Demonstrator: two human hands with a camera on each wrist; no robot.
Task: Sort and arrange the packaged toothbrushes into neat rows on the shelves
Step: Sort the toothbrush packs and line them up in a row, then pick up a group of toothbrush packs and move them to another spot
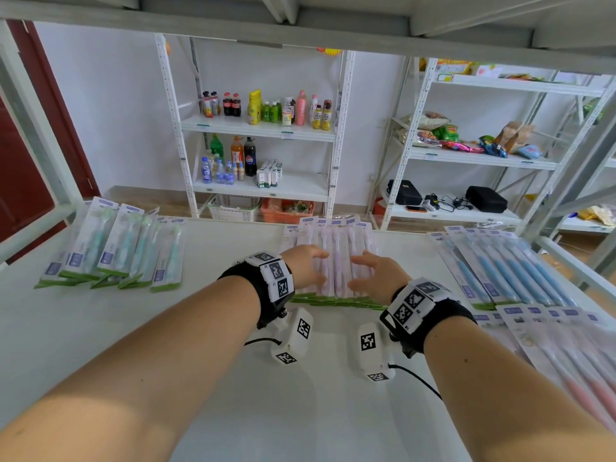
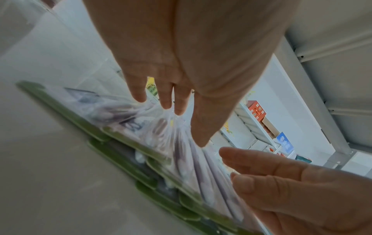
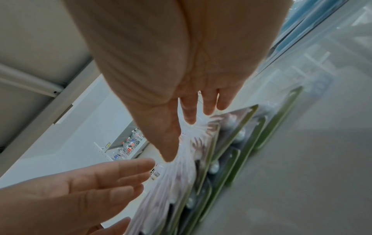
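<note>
Both hands were seen laid on the row of purple toothbrush packs (image 1: 336, 258), which lay flat on the white shelf (image 1: 233, 328) at its middle, toward the far edge, the packs overlapping one another with their green bottom strips turned toward the person. The left hand (image 1: 305, 266) was placed on the left part of that row, its fingers (image 2: 138, 93) held nearly straight and slightly spread, the tips resting on the clear plastic fronts; nothing was gripped by it. The right hand (image 1: 375, 273) was placed on the right part of the same row in the same manner, with fingers (image 3: 189, 114) extended and only lightly bent, the tips touching the packaging and nothing enclosed. The two hands were held apart, a strip of the purple packs being left uncovered between them. In the wrist views the packs were blurred, so whether they were being pressed or only touched could not be told. To the left of the purple row, well apart from it, a fanned row of green toothbrush packs (image 1: 113, 251) was seen on the same shelf. To its right a row of blue toothbrush packs (image 1: 510, 268) was laid out, and nearer the person than those, pink toothbrush packs (image 1: 566, 355) were spread along the right edge.
</note>
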